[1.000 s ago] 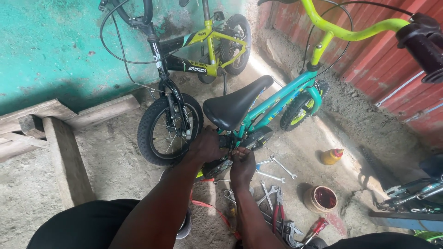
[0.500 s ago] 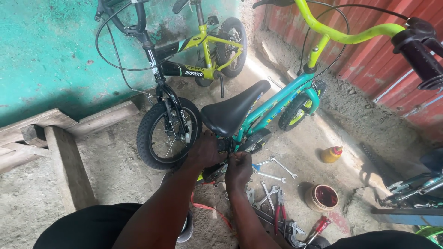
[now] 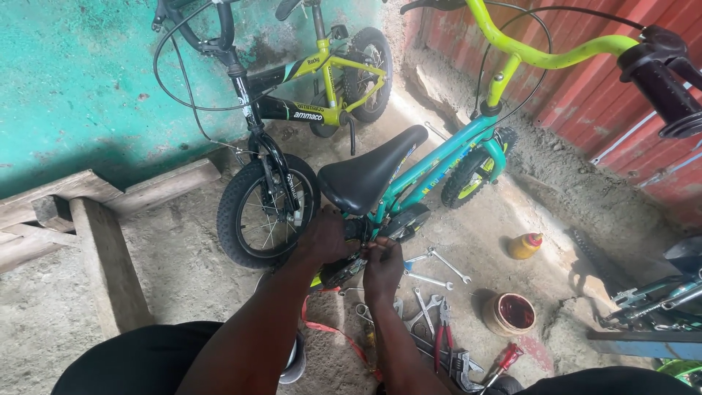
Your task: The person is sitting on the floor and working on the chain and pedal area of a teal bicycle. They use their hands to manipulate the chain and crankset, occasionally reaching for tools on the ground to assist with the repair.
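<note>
A small teal bicycle with a black saddle and lime-green handlebars stands in front of me. My left hand is closed around the frame just under the saddle, beside the black front wheel of a second bike. Close on its right, my right hand has its fingers pinched on a small part at the same spot on the frame. What it pinches is hidden by the fingers.
A yellow and black bicycle leans on the turquoise wall. Several wrenches, red-handled pliers, a screwdriver, a yellow bottle and a round tin lie on the concrete. Wooden planks sit left, a red metal wall right.
Both hands stay at the frame under the saddle. My right hand has crept slightly up toward the left one. The view has shifted a little.
</note>
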